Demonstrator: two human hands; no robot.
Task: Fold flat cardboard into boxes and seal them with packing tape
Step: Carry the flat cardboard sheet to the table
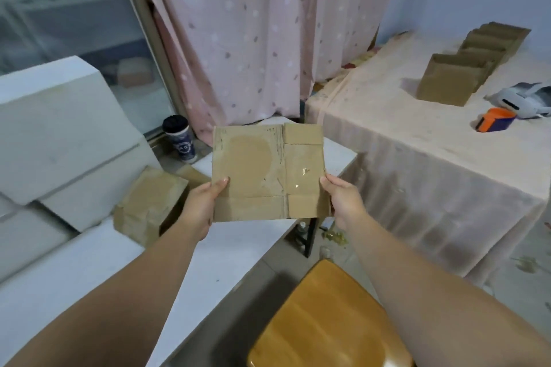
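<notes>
Flat cardboard (268,171) hangs between the 2 hands: left hand (202,202) pinches its lower left edge, thumb in front; right hand (340,199) grips the lower right edge. A box (149,202) lies just left of the left hand.

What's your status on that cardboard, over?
Left hand and right hand grip the flat cardboard by its side edges. Not yet folded. Tape dispenser apart on covered table.

Tape dispenser (495,123) right of stacked cardboard (465,68).
</notes>
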